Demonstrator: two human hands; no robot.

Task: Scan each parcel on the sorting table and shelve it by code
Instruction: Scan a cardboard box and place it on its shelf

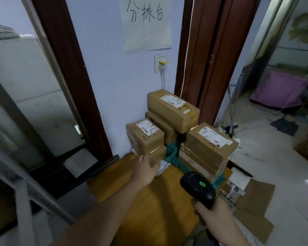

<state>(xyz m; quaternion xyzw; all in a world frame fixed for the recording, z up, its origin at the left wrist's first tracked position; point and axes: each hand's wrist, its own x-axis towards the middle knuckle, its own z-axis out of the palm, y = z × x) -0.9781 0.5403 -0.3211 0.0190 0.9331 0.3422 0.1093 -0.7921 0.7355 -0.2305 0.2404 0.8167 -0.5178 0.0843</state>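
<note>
1. My left hand (147, 170) reaches with relaxed, loosely spread fingers toward the small taped carton (145, 134) at frame centre, not yet touching it.
2. My right hand (214, 216) has its fingers wrapped round the black barcode scanner (196, 186), lower right.
3. The parcels sit stacked at the far end of the wooden counter (149, 201), against the wall.
4. The carton looks stiff and probably light; the tape may be slick, so I'd grip its side faces.
5. The long carton (172, 110) overhangs behind; open counter lies nearer me.
</note>
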